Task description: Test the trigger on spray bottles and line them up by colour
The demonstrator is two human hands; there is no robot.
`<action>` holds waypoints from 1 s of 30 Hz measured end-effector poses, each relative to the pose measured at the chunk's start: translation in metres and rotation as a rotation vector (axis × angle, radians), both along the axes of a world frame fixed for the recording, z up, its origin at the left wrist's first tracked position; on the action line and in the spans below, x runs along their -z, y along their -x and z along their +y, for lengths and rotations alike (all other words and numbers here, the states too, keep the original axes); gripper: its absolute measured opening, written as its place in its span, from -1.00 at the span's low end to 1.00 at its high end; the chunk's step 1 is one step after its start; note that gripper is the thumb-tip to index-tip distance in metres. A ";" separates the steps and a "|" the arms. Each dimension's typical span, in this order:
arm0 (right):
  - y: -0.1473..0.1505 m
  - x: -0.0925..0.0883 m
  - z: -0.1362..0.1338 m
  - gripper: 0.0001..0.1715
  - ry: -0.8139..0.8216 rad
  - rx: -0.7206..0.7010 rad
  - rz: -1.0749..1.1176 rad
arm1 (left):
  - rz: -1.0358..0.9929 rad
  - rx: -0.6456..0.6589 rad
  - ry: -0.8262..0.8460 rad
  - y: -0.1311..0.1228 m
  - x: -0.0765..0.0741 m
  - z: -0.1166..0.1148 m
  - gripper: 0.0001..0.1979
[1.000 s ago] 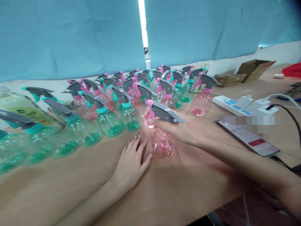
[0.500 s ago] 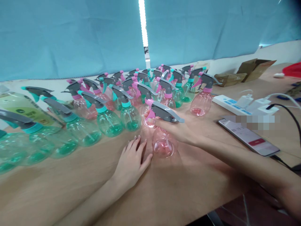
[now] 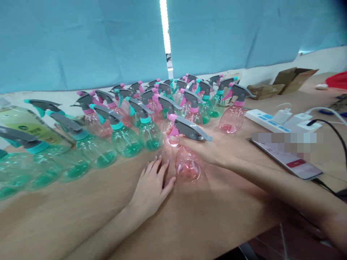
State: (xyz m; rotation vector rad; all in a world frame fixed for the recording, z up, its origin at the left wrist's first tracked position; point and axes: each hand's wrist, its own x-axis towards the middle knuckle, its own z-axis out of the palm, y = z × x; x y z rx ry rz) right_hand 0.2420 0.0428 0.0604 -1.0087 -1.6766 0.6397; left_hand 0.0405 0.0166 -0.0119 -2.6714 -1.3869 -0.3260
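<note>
The clear pink plastic spray bottle (image 3: 188, 167) stands upright, long axis vertical, with the right grip (image 3: 202, 150) closed at its neck; the open left grip (image 3: 151, 186) lies flat just left of its base on the tan wooden surface (image 3: 206, 213).

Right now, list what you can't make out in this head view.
The neck of the pink spray bottle, hidden by the right hand.
The top of the phone, blurred by a mosaic patch.
Back-row spray bottles, hidden by the front ones, so no exact count.
The green bottles, cut off by the left edge.
The red object, cut off by the right edge.
</note>
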 end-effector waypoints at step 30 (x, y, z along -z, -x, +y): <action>0.002 -0.013 -0.008 -0.92 0.057 -0.089 0.092 | 0.014 -0.016 0.021 -0.001 -0.003 -0.002 -0.52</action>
